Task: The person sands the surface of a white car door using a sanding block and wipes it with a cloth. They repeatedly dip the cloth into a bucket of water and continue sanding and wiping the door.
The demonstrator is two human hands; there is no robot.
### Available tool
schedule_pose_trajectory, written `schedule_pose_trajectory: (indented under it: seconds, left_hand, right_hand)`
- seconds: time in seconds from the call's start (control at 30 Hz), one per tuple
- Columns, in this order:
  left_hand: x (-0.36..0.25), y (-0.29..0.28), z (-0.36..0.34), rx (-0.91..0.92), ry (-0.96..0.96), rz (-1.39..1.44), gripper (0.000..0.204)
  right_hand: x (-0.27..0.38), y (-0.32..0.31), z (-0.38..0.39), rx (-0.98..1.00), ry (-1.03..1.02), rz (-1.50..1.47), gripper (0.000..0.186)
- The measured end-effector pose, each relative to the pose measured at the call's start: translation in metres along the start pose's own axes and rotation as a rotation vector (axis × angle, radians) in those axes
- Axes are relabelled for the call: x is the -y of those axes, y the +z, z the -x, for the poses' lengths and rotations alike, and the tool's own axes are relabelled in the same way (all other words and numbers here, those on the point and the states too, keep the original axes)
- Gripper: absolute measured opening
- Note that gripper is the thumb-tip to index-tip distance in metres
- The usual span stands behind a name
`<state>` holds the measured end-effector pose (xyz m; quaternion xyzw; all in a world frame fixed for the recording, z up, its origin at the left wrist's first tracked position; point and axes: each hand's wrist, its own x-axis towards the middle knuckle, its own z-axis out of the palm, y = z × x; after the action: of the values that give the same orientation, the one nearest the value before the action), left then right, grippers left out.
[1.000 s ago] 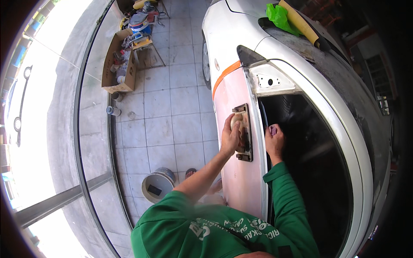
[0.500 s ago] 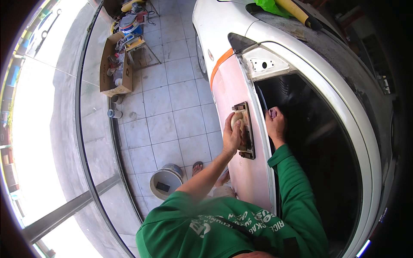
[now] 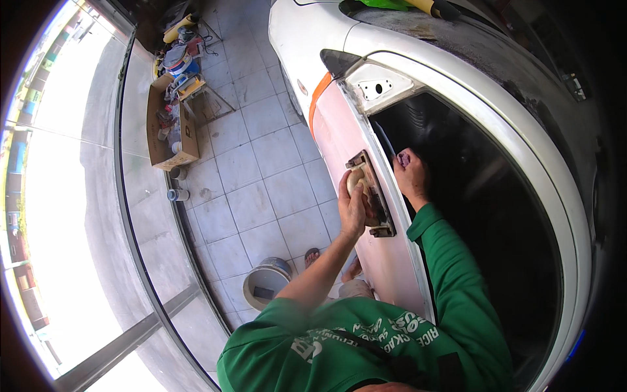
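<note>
My left hand (image 3: 353, 202) grips the rounded handle of a long, narrow sanding block (image 3: 379, 215), which lies on the pink-coated door panel (image 3: 382, 264) of a white car. My right hand (image 3: 413, 176) is at the dark window opening (image 3: 490, 215) beside the door's top edge, its fingers curled around a small purple item (image 3: 403, 159) I cannot identify clearly. Some of the right fingers are hidden by the window edge. An orange strip (image 3: 317, 98) borders the pink area toward the front.
A grey bucket (image 3: 274, 274) stands by my feet (image 3: 312, 257). On the left are a cardboard box (image 3: 183, 144), small cans (image 3: 177, 195) and a cluttered stool (image 3: 192, 88), beside glass panels framed in metal (image 3: 130, 242). The car body (image 3: 444, 52) fills the right side.
My left hand and the sanding block have slid along the door away from the orange strip. The view has turned, shifting the car's front upward and left. My right hand stays at the window opening.
</note>
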<state>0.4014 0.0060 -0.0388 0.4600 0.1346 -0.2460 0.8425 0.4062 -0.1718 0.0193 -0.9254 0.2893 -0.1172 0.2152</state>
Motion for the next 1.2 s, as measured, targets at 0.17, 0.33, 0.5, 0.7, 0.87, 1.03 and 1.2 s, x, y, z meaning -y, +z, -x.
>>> schedule_pose_trajectory:
  seconds: [0.17, 0.33, 0.5, 0.7, 0.87, 1.03, 1.2]
  left_hand:
    - [-0.131, -0.004, -0.181, -0.09, 0.116, -0.089, 0.044]
    - [-0.046, 0.018, -0.075, -0.003, 0.089, -0.069, 0.043]
    - [-0.023, 0.02, -0.033, 0.025, 0.146, -0.084, 0.045]
    - [-0.131, -0.011, -0.187, -0.122, 0.153, -0.164, 0.043]
    - [-0.031, 0.016, -0.045, -0.019, 0.099, -0.133, 0.047]
    - [-0.012, -0.002, -0.054, 0.006, 0.136, -0.188, 0.048]
    - [-0.117, -0.038, -0.199, -0.163, 0.032, -0.05, 0.043]
  right_hand:
    - [0.024, 0.008, -0.012, -0.008, -0.106, -0.098, 0.022]
    - [0.002, 0.004, -0.001, -0.086, -0.094, -0.053, 0.022]
    - [-0.007, 0.004, 0.001, -0.03, -0.037, -0.042, 0.021]
    - [0.029, 0.007, -0.007, 0.002, -0.078, -0.101, 0.023]
    - [-0.006, 0.008, -0.003, -0.035, -0.052, -0.078, 0.023]
    - [-0.011, 0.006, 0.0, -0.052, -0.084, -0.053, 0.022]
    - [0.013, 0.012, -0.011, 0.012, -0.091, -0.077, 0.022]
